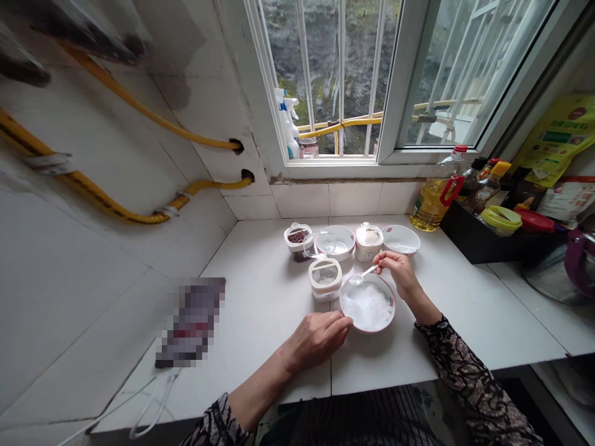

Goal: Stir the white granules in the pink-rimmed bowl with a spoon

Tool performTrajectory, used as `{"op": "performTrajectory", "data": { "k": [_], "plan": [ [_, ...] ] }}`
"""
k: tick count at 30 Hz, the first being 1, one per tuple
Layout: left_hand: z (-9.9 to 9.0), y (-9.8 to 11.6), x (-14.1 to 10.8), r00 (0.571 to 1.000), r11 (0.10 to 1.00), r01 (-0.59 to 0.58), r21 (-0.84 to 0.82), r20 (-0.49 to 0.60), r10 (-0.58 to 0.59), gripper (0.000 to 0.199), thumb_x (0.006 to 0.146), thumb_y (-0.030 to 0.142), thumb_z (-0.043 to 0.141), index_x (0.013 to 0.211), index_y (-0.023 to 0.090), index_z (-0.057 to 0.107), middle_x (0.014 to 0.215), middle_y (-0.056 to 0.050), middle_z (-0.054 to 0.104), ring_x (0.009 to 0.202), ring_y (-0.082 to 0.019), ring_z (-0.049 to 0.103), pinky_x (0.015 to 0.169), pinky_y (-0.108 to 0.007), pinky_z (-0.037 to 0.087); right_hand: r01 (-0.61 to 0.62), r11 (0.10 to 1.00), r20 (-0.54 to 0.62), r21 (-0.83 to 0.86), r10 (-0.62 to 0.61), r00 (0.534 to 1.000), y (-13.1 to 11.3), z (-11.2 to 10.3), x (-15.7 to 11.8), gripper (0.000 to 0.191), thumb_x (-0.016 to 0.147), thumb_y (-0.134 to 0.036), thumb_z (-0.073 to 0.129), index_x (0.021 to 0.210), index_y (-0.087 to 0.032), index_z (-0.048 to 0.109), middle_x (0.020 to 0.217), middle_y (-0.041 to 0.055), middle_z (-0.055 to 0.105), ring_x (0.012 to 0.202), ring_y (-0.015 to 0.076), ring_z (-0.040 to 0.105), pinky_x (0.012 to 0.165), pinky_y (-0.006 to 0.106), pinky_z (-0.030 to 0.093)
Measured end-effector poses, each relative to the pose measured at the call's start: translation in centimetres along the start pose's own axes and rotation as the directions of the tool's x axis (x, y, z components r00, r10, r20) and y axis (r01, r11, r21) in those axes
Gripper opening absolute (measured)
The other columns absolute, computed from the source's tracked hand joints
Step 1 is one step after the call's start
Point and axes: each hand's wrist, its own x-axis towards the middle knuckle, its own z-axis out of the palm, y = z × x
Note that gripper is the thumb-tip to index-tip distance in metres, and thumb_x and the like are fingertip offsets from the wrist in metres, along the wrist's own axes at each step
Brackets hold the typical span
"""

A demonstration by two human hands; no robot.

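Note:
A white bowl (391,313) with a pink rim stands on the counter, holding white grains (369,303). My left hand (320,337) grips its near left rim between thumb and fingers. In my right hand (393,267) is the handle of a small white spoon (357,279), its head over the bowl's far left edge. Touching or almost touching the bowl on the left is a square, white-lidded jar (325,280) with whitish contents. Behind stand a jar of dark red grains (298,243), a jar of pale powder (369,241) and two more bowls, left (341,238) and right (402,238).
An oil bottle (439,192) and a black box (478,238) of condiment bottles stand at the right. A blurred-out dark object (193,322) with a white cable lies at the left. Yellow hoses (116,207) run along the left wall; a barred window is behind.

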Motion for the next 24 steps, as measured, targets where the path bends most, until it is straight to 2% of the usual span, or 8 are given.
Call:
{"op": "performTrajectory", "data": {
  "k": [4, 7, 10, 12, 14, 16, 20, 24],
  "plan": [
    [0.0, 0.1, 0.1, 1.0, 1.0, 0.001, 0.007, -0.002, -0.001, 0.014, 0.095, 0.009, 0.046, 0.102, 0.016, 0.055, 0.075, -0.002, 0.066, 0.058, -0.01, 0.062, 0.051, -0.019, 0.048, 0.142, 0.989, 0.016, -0.033, -0.142, 0.99, -0.5, 1.4, -0.5, 0.014, 0.074, -0.03, 0.056, 0.076, -0.019, 0.065, 0.063, 0.0005, 0.064, 0.061, 0.0162, 0.06, 0.069, 0.031, 0.049],
    [-0.1, 0.1, 0.1, 1.0, 1.0, -0.001, 0.007, 0.001, 0.001, 0.014, 0.095, 0.009, 0.045, 0.102, 0.016, 0.055, 0.074, -0.001, 0.065, 0.057, -0.01, 0.061, 0.051, -0.019, 0.047, 0.365, 0.917, 0.064, -0.162, -0.359, 0.931, -1.2, 2.6, -1.3, 0.014, 0.087, -0.029, 0.054, 0.088, -0.02, 0.065, 0.075, 0.0028, 0.068, 0.072, 0.0179, 0.064, 0.075, 0.033, 0.05],
    [-0.1, 0.0, 0.2, 1.0, 1.0, -0.001, 0.003, 0.01, 0.001, 0.014, 0.095, 0.01, 0.044, 0.102, 0.015, 0.055, 0.072, -0.001, 0.063, 0.056, -0.01, 0.059, 0.05, -0.019, 0.047, 0.621, 0.701, 0.216, -0.351, -0.584, 0.782, -1.4, 3.3, -1.9, 0.016, 0.094, -0.02, 0.049, 0.094, -0.021, 0.065, 0.083, 0.0061, 0.072, 0.083, 0.0209, 0.064, 0.081, 0.036, 0.049],
    [-0.1, 0.1, 0.2, 1.0, 1.0, -0.003, 0.005, 0.007, 0.003, 0.014, 0.095, 0.01, 0.044, 0.102, 0.015, 0.055, 0.07, 0.0, 0.062, 0.054, -0.011, 0.058, 0.048, -0.02, 0.046, 0.745, 0.525, 0.382, -0.411, -0.643, 0.664, -1.4, 3.4, -2.0, 0.022, 0.094, -0.013, 0.045, 0.094, -0.021, 0.065, 0.085, 0.0069, 0.073, 0.086, 0.0219, 0.064, 0.084, 0.039, 0.047],
    [-0.1, 0.1, 0.2, 1.0, 1.0, -0.007, 0.003, 0.005, 0.007, 0.014, 0.095, 0.009, 0.044, 0.101, 0.015, 0.055, 0.07, -0.001, 0.062, 0.054, -0.011, 0.058, 0.048, -0.021, 0.045, 0.798, 0.432, 0.467, -0.42, -0.651, 0.598, -1.4, 3.3, -1.9, 0.026, 0.093, -0.009, 0.043, 0.094, -0.021, 0.066, 0.085, 0.0063, 0.074, 0.085, 0.0217, 0.065, 0.086, 0.04, 0.046],
    [-0.1, 0.1, 0.2, 1.0, 1.0, -0.003, -0.003, 0.009, 0.004, 0.014, 0.095, 0.009, 0.045, 0.101, 0.015, 0.056, 0.072, -0.001, 0.063, 0.055, -0.011, 0.059, 0.048, -0.021, 0.046, 0.781, 0.46, 0.416, -0.423, -0.667, 0.618, -1.6, 2.8, -1.9, 0.025, 0.093, -0.01, 0.044, 0.094, -0.021, 0.066, 0.082, 0.0056, 0.074, 0.083, 0.0214, 0.065, 0.084, 0.039, 0.046],
    [-0.1, 0.1, 0.1, 1.0, 1.0, 0.008, -0.002, 0.015, -0.008, 0.015, 0.094, 0.009, 0.045, 0.101, 0.016, 0.056, 0.074, -0.002, 0.065, 0.058, -0.01, 0.061, 0.051, -0.02, 0.048, 0.662, 0.596, 0.197, -0.455, -0.657, 0.728, -1.9, 1.2, -1.8, 0.019, 0.09, -0.015, 0.049, 0.088, -0.022, 0.066, 0.071, 0.0024, 0.069, 0.073, 0.0209, 0.061, 0.08, 0.038, 0.046],
    [-0.1, 0.0, 0.0, 1.0, 1.0, 0.01, 0.004, 0.014, -0.01, 0.015, 0.094, 0.008, 0.046, 0.102, 0.016, 0.056, 0.074, -0.002, 0.066, 0.058, -0.011, 0.062, 0.052, -0.02, 0.049, 0.633, 0.539, 0.219, -0.556, -0.64, 0.736, -1.3, 0.0, -1.6, 0.019, 0.083, -0.013, 0.048, 0.076, -0.021, 0.063, 0.066, 0.0018, 0.065, 0.067, 0.0197, 0.056, 0.075, 0.036, 0.043]
  ]
}}
